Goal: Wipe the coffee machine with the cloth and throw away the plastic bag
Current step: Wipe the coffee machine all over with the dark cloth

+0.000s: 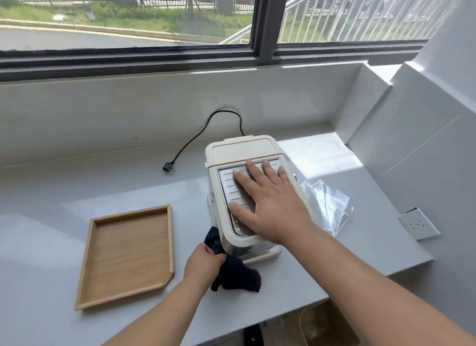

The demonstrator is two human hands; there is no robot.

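A cream coffee machine [239, 149] with a ribbed metal top stands on the white counter [77, 191]. My right hand [268, 201] lies flat on that metal top, fingers spread, holding nothing. At the machine's lower front left corner my left hand [203, 264] grips a dark cloth [239, 273], which is pressed against the machine's side and trails onto the counter. A clear, crumpled plastic bag [327, 204] lies on the counter just right of the machine, touching neither hand.
An empty wooden tray [128, 253] sits left of the machine. The machine's black cord and unplugged plug [168, 168] lie behind it. A wall socket [418, 223] is on the right wall. The counter's front edge runs near my forearms; a window spans the back.
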